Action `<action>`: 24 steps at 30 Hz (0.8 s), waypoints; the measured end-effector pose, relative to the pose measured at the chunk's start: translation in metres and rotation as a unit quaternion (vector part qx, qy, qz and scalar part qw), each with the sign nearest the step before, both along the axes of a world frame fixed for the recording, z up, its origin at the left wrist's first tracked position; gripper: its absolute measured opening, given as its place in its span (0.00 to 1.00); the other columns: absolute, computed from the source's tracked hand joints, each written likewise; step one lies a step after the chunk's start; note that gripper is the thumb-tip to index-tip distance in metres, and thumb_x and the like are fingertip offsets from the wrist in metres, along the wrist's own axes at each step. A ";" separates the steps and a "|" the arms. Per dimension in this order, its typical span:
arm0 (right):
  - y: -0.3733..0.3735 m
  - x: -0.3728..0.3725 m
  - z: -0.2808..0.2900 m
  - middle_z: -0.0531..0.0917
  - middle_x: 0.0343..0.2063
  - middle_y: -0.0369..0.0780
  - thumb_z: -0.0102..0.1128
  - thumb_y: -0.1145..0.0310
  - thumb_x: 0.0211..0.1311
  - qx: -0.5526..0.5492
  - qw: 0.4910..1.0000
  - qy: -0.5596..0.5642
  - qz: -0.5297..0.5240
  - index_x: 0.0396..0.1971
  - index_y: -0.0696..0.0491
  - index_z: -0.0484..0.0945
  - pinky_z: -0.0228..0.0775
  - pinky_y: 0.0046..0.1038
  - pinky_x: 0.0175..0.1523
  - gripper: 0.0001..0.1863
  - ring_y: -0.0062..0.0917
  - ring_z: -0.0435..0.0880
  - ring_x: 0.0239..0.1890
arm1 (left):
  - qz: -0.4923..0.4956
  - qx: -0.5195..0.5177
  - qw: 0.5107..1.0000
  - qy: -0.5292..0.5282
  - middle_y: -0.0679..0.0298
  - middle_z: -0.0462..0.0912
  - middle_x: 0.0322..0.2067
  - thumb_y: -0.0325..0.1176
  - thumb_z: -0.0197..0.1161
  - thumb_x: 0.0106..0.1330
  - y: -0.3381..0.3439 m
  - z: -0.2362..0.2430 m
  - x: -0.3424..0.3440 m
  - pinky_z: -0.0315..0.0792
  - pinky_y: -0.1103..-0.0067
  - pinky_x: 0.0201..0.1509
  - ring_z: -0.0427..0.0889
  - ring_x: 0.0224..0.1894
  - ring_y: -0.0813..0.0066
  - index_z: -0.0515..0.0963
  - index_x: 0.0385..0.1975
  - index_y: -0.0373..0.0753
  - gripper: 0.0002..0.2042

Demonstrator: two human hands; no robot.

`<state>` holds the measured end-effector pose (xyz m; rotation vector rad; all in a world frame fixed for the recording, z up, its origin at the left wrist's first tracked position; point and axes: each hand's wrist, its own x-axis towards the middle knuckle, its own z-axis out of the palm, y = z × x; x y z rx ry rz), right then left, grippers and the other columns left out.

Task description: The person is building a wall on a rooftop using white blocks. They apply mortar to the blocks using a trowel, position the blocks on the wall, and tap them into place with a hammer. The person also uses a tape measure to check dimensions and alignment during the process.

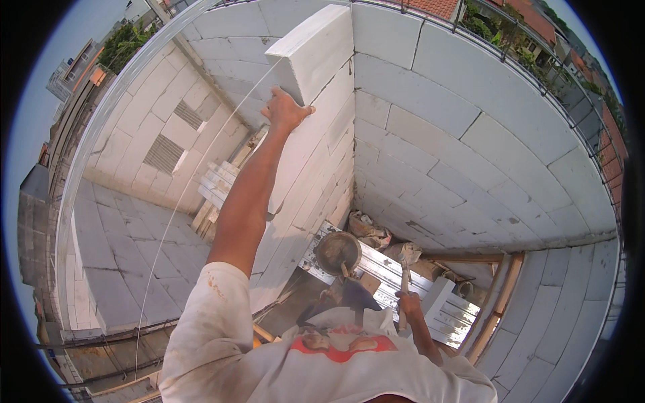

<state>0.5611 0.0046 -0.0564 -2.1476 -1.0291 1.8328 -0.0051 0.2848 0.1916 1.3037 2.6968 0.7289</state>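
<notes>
My left hand (285,111) is raised along the middle partition wall (312,144), its fingers curled over the top edge just below a white block (319,47) sitting on the top course. A thin taut string passes this block. Low at the right, my right hand (410,302) is closed on a long pale tool (404,279), whose far end is hard to make out. Near it is a round dark bucket (326,248) with a tool inside, on corrugated silver sheeting (383,265).
Block walls (463,154) surround me, with metal bars along the right wall's top. Crumpled sacks (369,228), timber beams (500,302) and a loose pale block (440,299) lie below. Left of the partition are stacked pieces (218,181). Rooftops show beyond the walls.
</notes>
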 end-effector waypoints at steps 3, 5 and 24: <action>-0.031 0.035 -0.042 0.82 0.22 0.42 0.68 0.62 0.58 -0.034 0.996 -0.063 -0.044 0.29 0.67 0.82 0.73 0.38 0.29 0.18 0.29 0.82 0.23 | -0.009 0.012 1.000 0.018 0.42 0.80 0.57 0.53 0.86 0.46 0.022 -0.006 0.028 0.56 0.53 0.68 0.77 0.63 0.45 0.53 0.69 0.18 0.61; -0.046 0.061 -0.094 0.79 0.19 0.42 0.68 0.64 0.58 0.024 0.996 -0.077 0.033 0.28 0.65 0.81 0.71 0.37 0.25 0.16 0.29 0.79 0.19 | 0.020 0.009 0.999 0.035 0.43 0.82 0.54 0.52 0.85 0.47 0.016 -0.007 0.011 0.57 0.54 0.67 0.79 0.62 0.47 0.54 0.68 0.17 0.59; 0.123 -0.065 0.032 0.81 0.26 0.41 0.66 0.65 0.67 0.255 0.959 0.116 0.047 0.46 0.62 0.74 0.71 0.29 0.21 0.17 0.24 0.79 0.18 | 0.013 0.010 0.995 0.095 0.50 0.86 0.41 0.52 0.83 0.46 0.008 -0.009 0.008 0.53 0.50 0.73 0.86 0.50 0.53 0.72 0.53 0.20 0.44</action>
